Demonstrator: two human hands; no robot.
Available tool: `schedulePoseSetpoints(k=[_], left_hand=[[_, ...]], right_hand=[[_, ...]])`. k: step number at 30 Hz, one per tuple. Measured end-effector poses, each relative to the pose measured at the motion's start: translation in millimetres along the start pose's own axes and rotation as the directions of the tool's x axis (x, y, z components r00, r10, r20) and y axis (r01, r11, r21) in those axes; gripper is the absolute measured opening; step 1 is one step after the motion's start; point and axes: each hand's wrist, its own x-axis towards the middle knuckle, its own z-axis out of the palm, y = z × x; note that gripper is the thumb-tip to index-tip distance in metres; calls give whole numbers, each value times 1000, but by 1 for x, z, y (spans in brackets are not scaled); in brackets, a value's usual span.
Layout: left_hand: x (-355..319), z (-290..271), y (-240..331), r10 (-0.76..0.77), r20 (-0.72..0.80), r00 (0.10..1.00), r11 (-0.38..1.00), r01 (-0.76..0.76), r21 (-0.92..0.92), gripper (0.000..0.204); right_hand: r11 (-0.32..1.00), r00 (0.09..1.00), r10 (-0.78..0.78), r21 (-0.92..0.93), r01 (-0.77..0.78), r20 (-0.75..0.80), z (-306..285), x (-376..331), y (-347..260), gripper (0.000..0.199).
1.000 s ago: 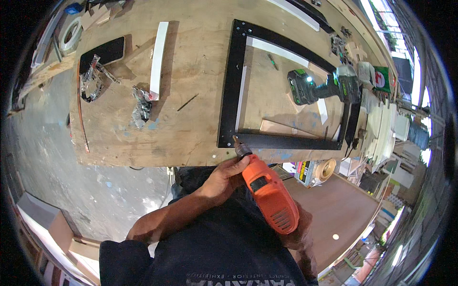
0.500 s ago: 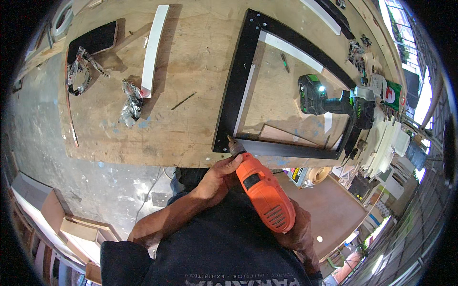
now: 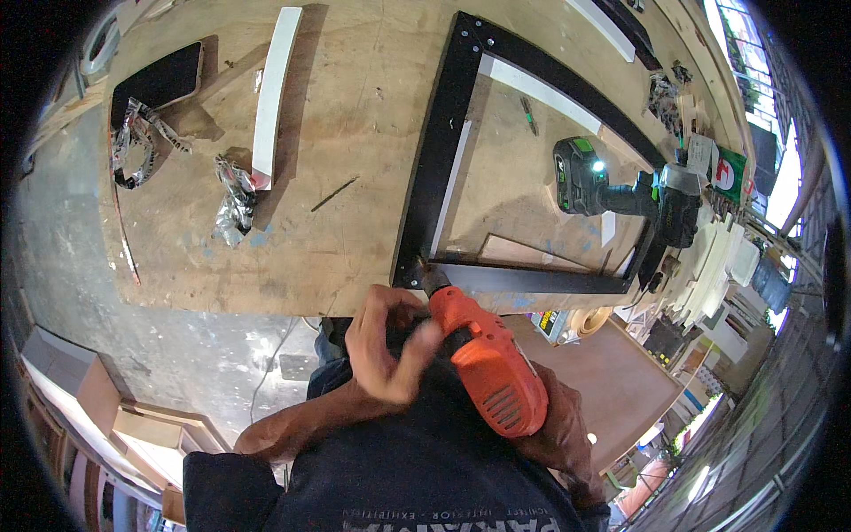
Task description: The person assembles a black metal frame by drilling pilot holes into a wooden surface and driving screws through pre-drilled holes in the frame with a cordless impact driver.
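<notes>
Orange drill (image 3: 486, 363): held at the near edge of the plywood bench (image 3: 355, 177), bit end set at the near-left corner of the black frame (image 3: 441, 168).
Right hand (image 3: 563, 434): wrapped around the drill's grip below the body; fingers closed on it, mostly hidden behind the housing.
Left hand (image 3: 386, 341): just left of the drill's front, fingers curled and partly blurred; whether it touches the chuck cannot be told.
Step in hand: judged to be driving or drilling at the frame's corner joint.
Next move: likely calls for the bit kept square to the corner and the left hand kept off the turning nose.
Edges: the corner lies close to the bench's near edge, so little support beyond it.
Open room: bare plywood left of the frame up to the white strip (image 3: 273, 89); a green-and-black drill (image 3: 612, 191) lies inside the frame, far right.
</notes>
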Motion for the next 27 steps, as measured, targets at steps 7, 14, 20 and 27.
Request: schedulePoseSetpoints(k=[7, 14, 20, 27], left_hand=[[17, 36, 32, 690, 418, 590, 688, -714, -127, 69], [20, 53, 22, 743, 224, 631, 651, -759, -24, 65], [23, 53, 22, 750, 215, 625, 633, -773, 38, 68], [22, 43, 18, 740, 265, 618, 639, -769, 8, 81]], right_hand=[[982, 974, 182, -76, -173, 135, -18, 11, -21, 78], [969, 983, 88, -241, -48, 159, -31, 14, -28, 76], [957, 984, 40, -291, 12, 172, -38, 23, -33, 78], [946, 977, 25, -321, 45, 212, -45, 30, -47, 75]])
